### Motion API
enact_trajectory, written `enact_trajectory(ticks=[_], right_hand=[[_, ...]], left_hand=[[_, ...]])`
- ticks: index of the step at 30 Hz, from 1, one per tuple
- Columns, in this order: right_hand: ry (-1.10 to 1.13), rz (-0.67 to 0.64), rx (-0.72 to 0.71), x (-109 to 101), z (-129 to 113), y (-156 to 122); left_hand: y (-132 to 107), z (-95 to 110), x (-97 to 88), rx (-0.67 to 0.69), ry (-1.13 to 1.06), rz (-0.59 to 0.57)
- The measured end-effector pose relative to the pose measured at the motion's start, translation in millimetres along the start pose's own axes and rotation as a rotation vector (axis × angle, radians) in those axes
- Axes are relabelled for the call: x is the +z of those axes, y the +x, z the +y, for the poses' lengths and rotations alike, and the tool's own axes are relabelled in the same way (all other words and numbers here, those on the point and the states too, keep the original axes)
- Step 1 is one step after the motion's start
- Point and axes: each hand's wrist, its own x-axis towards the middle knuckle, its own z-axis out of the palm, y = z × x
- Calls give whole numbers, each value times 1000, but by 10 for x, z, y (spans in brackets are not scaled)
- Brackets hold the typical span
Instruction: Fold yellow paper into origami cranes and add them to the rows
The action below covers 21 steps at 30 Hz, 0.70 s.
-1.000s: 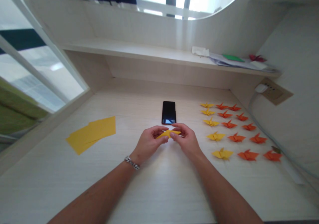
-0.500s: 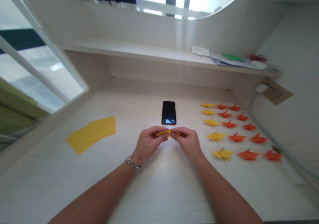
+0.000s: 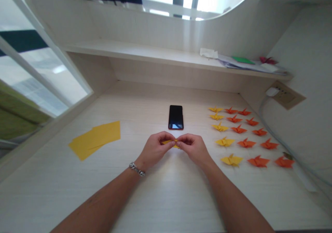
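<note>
In the frame's centre, the left hand (image 3: 155, 149) and right hand (image 3: 195, 148) are both grasping the yellow folded paper (image 3: 171, 142), grips clenched, just above the counter (image 3: 166, 195) (a creasing step, I think); the next fold is needing well-aligned edges.

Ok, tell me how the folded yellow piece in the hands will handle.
The folded yellow piece, pinched between left hand and right hand, is probably light and easily crushed, being thin paper. Its stacked folds likely make it stiffer than the flat yellow sheets. Pushed, it might slide on the smooth desk.
</note>
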Motion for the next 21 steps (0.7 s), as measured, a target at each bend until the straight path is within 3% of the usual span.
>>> enact_trajectory(ticks=[10, 17, 21], right_hand=[[186, 5, 177, 46, -76, -15], [279, -1, 169, 35, -78, -15], [299, -16, 148, 16, -77, -14]], left_hand=[[12, 13, 1, -97, -78, -68], [4, 34, 10, -132, -161, -68], [-3, 47, 6, -85, -121, -55]])
